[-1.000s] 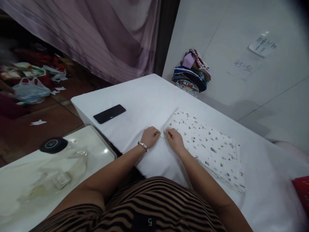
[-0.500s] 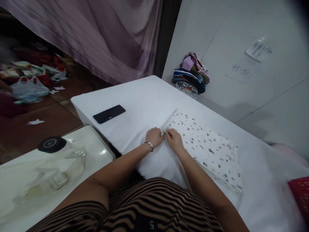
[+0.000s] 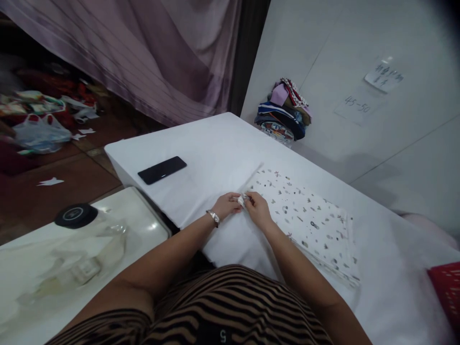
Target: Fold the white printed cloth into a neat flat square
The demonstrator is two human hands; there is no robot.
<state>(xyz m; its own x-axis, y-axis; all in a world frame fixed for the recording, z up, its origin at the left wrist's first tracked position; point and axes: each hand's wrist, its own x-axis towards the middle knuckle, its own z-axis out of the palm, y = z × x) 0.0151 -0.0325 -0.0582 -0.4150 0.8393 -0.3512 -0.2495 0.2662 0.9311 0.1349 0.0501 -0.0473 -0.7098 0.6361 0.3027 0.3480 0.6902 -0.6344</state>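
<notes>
Together, left hand [image 3: 227,204] and right hand [image 3: 259,211] pinch the printed cloth's edge [image 3: 242,199] — narrow grips. A smartphone [image 3: 162,170] lies leftward.

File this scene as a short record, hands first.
Left grip: at the left edge of the printed cloth, exact hold unclear
Right grip: pinching that edge, close to the left grip
Cloth: white with small motifs, lying on the white table
Phone: black, lying flat on the table
Clothes pile: at the table's far edge, by the wall
Side table: bears a round black object
</notes>
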